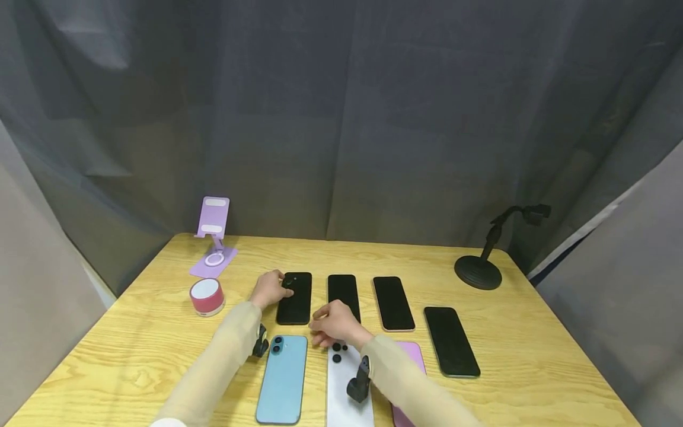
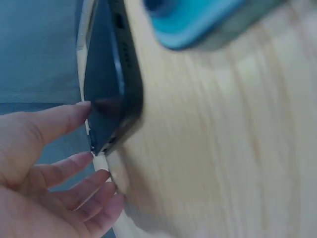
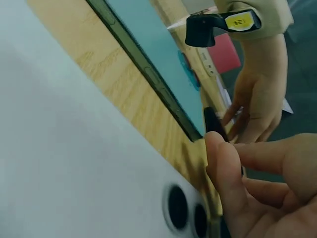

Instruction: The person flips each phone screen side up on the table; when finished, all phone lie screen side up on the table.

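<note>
My left hand [image 1: 269, 289] is at the upper left of a black phone [image 1: 299, 305] lying with its camera side up. In the left wrist view its thumb [image 2: 69, 118] overlaps the phone's surface, and the other fingers stretch out apart by the phone's end. My right hand [image 1: 337, 323] hovers over the camera end of a white phone [image 1: 338, 403], fingers loosely bent and nothing gripped. Between the forearms lies a light blue phone [image 1: 281, 379], camera side up. The right sleeve partly hides a purple phone [image 1: 413, 354].
Three more phones with dark faces up, a near one [image 1: 344, 289], a middle one [image 1: 393, 303] and a right one [image 1: 452, 342], lie on the wooden table [image 1: 533, 367]. A purple phone stand [image 1: 214, 216], a pink-and-white round object [image 1: 207, 296] and a black gooseneck stand [image 1: 478, 273] are farther out.
</note>
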Demonstrator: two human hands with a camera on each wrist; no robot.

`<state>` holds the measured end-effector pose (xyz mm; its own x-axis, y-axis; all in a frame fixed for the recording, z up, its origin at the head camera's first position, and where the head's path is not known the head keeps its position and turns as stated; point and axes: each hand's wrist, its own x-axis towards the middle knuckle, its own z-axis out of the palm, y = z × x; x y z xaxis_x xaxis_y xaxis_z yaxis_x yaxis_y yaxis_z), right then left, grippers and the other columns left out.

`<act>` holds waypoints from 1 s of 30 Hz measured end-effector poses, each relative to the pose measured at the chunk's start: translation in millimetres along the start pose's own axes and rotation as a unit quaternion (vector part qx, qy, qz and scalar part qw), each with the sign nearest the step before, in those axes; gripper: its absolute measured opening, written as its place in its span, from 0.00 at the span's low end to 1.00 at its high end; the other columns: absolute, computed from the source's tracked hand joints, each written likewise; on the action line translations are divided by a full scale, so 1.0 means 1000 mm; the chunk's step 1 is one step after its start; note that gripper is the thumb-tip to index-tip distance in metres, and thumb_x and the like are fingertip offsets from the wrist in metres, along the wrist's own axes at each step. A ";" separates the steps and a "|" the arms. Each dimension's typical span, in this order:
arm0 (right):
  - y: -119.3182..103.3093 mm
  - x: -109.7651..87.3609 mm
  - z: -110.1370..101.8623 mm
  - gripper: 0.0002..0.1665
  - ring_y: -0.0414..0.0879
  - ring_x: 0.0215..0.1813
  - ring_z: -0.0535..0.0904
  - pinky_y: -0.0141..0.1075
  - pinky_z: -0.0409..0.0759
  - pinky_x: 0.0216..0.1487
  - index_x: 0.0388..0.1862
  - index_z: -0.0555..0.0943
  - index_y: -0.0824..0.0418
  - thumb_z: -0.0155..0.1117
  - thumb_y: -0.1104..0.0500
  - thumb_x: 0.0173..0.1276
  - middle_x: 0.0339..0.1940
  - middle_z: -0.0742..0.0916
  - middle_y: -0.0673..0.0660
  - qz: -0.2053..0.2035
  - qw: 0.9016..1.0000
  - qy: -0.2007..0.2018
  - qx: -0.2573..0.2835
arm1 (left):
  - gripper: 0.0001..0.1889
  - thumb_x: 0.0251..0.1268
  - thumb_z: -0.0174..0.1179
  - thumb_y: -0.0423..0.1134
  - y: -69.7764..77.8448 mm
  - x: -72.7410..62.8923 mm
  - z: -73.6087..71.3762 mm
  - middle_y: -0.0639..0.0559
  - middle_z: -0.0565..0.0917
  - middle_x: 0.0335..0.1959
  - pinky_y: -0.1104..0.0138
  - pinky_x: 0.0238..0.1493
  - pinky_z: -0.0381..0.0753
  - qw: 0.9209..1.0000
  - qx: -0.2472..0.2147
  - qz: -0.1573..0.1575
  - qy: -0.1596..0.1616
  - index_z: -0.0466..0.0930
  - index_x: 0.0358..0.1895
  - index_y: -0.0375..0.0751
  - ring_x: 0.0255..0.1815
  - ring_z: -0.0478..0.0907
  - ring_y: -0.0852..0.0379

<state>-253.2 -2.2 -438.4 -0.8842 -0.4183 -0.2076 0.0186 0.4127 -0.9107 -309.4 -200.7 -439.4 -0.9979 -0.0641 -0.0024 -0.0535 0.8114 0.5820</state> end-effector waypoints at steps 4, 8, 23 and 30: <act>0.000 0.005 0.009 0.26 0.45 0.21 0.85 0.32 0.83 0.22 0.60 0.72 0.75 0.63 0.66 0.65 0.22 0.87 0.61 0.013 1.000 0.013 -0.002 | 0.31 0.55 0.68 0.39 0.000 0.003 0.003 0.30 0.75 0.58 0.46 0.61 0.70 1.000 0.017 0.009 -0.016 0.70 0.61 0.26 0.60 0.67 0.31; 0.000 0.009 0.015 0.30 0.45 0.19 0.84 0.33 0.83 0.23 0.64 0.69 0.76 0.63 0.68 0.63 0.20 0.87 0.62 0.016 1.000 0.020 -0.002 | 0.35 0.56 0.68 0.40 0.002 0.005 0.004 0.30 0.71 0.63 0.45 0.61 0.68 0.999 0.021 0.020 -0.037 0.67 0.65 0.29 0.60 0.65 0.32; 0.005 0.019 0.024 0.35 0.38 0.13 0.78 0.30 0.79 0.16 0.63 0.69 0.78 0.68 0.71 0.57 0.13 0.84 0.57 -0.026 0.996 0.063 -0.054 | 0.41 0.60 0.66 0.45 0.003 0.008 0.004 0.34 0.63 0.71 0.42 0.61 0.64 0.994 0.047 0.047 -0.085 0.58 0.72 0.31 0.58 0.61 0.36; 0.004 0.021 0.026 0.35 0.38 0.11 0.75 0.30 0.79 0.15 0.63 0.68 0.79 0.69 0.69 0.58 0.10 0.82 0.55 -0.028 0.994 0.069 -0.074 | 0.42 0.61 0.66 0.45 0.003 0.007 0.003 0.33 0.60 0.72 0.39 0.64 0.60 0.994 0.043 0.041 -0.089 0.54 0.73 0.32 0.60 0.59 0.33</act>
<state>-259.8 -30.4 -456.0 -0.9379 -0.3330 -0.0977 -0.0925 0.5113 -0.8544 -317.1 -196.7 -440.4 -0.9890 0.1028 -0.1065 0.0335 0.8565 0.5150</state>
